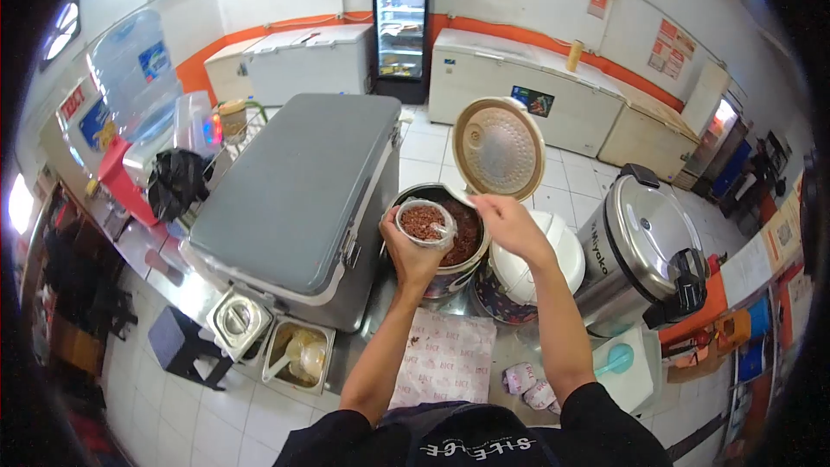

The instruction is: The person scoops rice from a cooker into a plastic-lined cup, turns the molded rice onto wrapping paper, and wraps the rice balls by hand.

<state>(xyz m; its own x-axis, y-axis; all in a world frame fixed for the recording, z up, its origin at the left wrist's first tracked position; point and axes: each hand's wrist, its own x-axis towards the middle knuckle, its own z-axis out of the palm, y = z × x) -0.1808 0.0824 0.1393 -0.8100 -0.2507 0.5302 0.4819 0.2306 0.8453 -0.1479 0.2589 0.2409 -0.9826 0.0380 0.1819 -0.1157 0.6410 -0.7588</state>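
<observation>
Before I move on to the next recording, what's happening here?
The person's left hand holds a small bowl of reddish-brown grains over the edge of an open pot of similar food. The right hand grips a white utensil at the pot's mouth. The pot's lid stands raised behind. In front lies printed paper, with wrapped packets to its right.

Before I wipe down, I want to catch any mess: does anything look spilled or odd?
Small dark specks lie on the printed wrapping paper, near its left edge; they stand out against the pale sheet. They might be stray grains from the bowl, but are too small to tell. Nothing else looks spilled.
</observation>
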